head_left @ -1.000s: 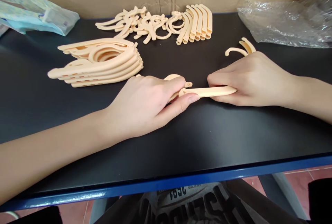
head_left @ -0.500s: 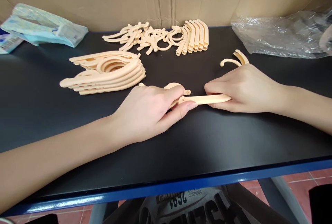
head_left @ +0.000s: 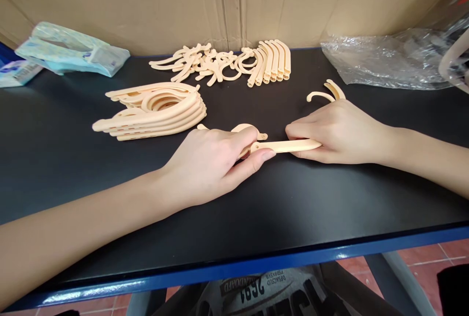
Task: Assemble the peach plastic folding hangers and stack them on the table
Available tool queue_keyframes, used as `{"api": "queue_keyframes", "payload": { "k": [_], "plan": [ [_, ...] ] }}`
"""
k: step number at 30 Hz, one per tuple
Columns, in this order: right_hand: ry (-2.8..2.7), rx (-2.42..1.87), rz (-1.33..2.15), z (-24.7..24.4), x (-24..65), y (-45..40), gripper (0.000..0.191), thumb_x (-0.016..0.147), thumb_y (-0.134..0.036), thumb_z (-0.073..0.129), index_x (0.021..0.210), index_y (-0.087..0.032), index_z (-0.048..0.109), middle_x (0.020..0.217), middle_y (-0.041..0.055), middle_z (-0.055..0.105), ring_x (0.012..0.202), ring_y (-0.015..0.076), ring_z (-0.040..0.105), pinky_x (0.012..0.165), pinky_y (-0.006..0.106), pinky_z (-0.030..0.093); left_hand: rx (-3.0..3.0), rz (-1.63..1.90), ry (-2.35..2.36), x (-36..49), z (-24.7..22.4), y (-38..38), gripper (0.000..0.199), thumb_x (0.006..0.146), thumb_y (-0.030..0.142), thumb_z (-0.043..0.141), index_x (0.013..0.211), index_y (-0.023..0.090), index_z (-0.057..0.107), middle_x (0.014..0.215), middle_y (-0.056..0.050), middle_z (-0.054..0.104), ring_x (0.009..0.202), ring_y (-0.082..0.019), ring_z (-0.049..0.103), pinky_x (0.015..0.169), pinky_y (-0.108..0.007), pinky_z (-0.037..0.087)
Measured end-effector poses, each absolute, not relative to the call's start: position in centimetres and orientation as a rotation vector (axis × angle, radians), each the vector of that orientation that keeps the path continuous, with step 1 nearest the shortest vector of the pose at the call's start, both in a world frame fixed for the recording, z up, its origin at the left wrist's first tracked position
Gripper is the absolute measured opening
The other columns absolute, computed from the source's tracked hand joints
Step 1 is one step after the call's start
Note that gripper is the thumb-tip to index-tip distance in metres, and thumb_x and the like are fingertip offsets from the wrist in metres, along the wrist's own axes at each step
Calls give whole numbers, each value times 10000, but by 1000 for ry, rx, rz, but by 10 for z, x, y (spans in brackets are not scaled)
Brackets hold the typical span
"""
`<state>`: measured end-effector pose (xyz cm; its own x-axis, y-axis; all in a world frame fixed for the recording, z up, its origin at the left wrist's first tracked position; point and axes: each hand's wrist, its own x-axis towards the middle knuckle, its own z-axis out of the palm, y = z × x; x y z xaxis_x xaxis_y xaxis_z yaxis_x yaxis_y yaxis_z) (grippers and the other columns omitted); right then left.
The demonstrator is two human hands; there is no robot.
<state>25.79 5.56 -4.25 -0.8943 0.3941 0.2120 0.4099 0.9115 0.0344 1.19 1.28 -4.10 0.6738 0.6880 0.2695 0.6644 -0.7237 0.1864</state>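
Between my two hands is a cream plastic hanger arm [head_left: 284, 147], a slim piece with a small hole at its left end. My left hand [head_left: 216, 162] is closed on that holed end, thumb in front. Another curved cream piece [head_left: 244, 127] shows behind its fingers; whether the two are joined I cannot tell. The far end of the hanger arm goes into my right hand [head_left: 335, 130], whose fingers are closed round it. Just behind the right hand, a cream hook [head_left: 319, 95] and a curved arm piece [head_left: 336, 90] stick out, their lower parts hidden.
A stack of folded cream hangers [head_left: 157, 115] lies left of centre on the black table [head_left: 293, 208]. Loose hooks [head_left: 205, 62] and a row of hanger arms [head_left: 273, 61] lie along the back by the cardboard [head_left: 146, 8]. Blue plastic packets [head_left: 76, 52] and a clear bag [head_left: 384, 59] flank them.
The view has tilted slightly, so everything on the table sits a little lower in the picture. Both hands keep the same grip on the hanger arm.
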Motion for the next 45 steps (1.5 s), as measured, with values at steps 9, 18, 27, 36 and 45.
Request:
{"api": "queue_keyframes", "payload": {
  "k": [9, 18, 27, 36, 45],
  "plan": [
    [-2875, -612, -148, -43, 258, 55, 317, 951, -288, 429, 652, -207, 361, 520, -41, 378, 462, 109, 323, 524, 277, 221, 2789, 487, 1106, 13, -42, 14, 348, 1007, 400, 385, 755, 183, 488, 519, 66, 408, 402, -85, 398, 449, -232, 220],
    [-2828, -569, -260, -45, 261, 57, 339, 972, -314, 410, 656, -200, 370, 529, -47, 286, 470, 93, 269, 516, 264, 180, 2834, 500, 1142, 11, -44, 15, 395, 1009, 442, 321, 734, 193, 457, 568, 41, 461, 395, -79, 320, 443, -259, 164],
    [-2836, -561, -182, -42, 258, 53, 473, 988, -519, 426, 641, -200, 386, 512, -49, 355, 435, 94, 302, 455, 271, 198, 2842, 528, 1106, 10, -47, 15, 424, 1041, 457, 291, 857, 176, 551, 617, 35, 535, 399, -87, 407, 423, -245, 196],
    [-2767, -526, -105, -50, 260, 56, 465, 988, -510, 442, 650, -193, 398, 528, -57, 323, 447, 86, 281, 469, 265, 186, 2800, 540, 1101, 10, -43, 13, 380, 1038, 407, 366, 960, 153, 638, 488, 72, 374, 375, -101, 396, 434, -233, 224],
    [-2746, -524, -38, -50, 259, 55, 431, 988, -466, 470, 660, -196, 395, 526, -63, 317, 445, 83, 279, 471, 260, 188, 2835, 668, 1232, 9, -41, 10, 451, 1020, 486, 388, 774, 177, 607, 490, 61, 440, 376, -81, 319, 444, -229, 196]
  ]
}}
